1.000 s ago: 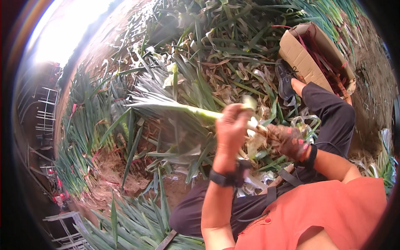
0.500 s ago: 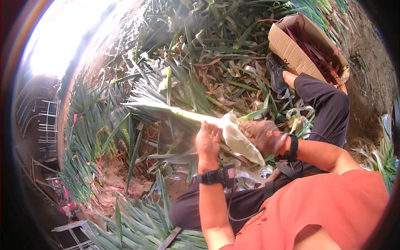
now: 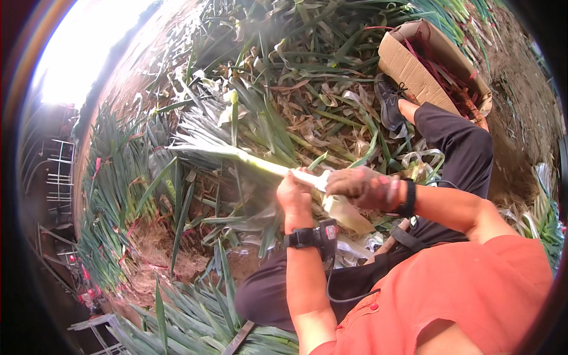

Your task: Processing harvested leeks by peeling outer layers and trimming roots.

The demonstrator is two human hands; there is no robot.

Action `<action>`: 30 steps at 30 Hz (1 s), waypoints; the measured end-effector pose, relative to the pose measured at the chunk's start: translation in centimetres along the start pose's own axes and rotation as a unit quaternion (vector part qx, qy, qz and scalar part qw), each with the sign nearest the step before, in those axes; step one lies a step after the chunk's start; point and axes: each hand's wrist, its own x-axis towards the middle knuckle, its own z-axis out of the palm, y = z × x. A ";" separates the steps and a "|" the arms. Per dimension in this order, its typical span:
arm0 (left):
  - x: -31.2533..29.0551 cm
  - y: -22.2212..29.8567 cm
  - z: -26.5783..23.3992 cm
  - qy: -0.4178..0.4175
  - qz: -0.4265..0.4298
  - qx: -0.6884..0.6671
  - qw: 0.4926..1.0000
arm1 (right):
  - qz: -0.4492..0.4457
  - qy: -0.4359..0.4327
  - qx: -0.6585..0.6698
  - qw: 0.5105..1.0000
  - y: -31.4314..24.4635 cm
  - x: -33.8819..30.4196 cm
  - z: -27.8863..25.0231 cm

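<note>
A long green onion (image 3: 260,163) runs across the middle, its leaf end to the upper left. My bare left hand (image 3: 294,198) is closed around its pale stalk. My right hand (image 3: 364,188), in a dirty glove with red patches, closes on the stalk's other end. From there a wide, pale outer leaf (image 3: 343,213) hangs down toward my lap. The right fingers partly hide that end; whether they pinch stalk or leaf base is unclear. Past the onion's tip lies a pile of similar green onions (image 3: 201,127).
A cardboard box (image 3: 417,68) with dark red strips inside stands by my shoe (image 3: 389,102) at the upper right. Loose leaves and peelings (image 3: 331,94) cover the ground ahead. Bundles of green onions (image 3: 112,183) with roots lie left, more (image 3: 201,319) beside my knee.
My right hand has moved left and slightly up, over the onion's end and in front of the hanging leaf. My left hand still grips the stalk in nearly the same place.
</note>
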 end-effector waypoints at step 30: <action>0.1 -1.5 2.3 0.103 0.023 -0.038 0.994 | 0.337 0.146 0.474 0.801 -4.4 -0.7 0.8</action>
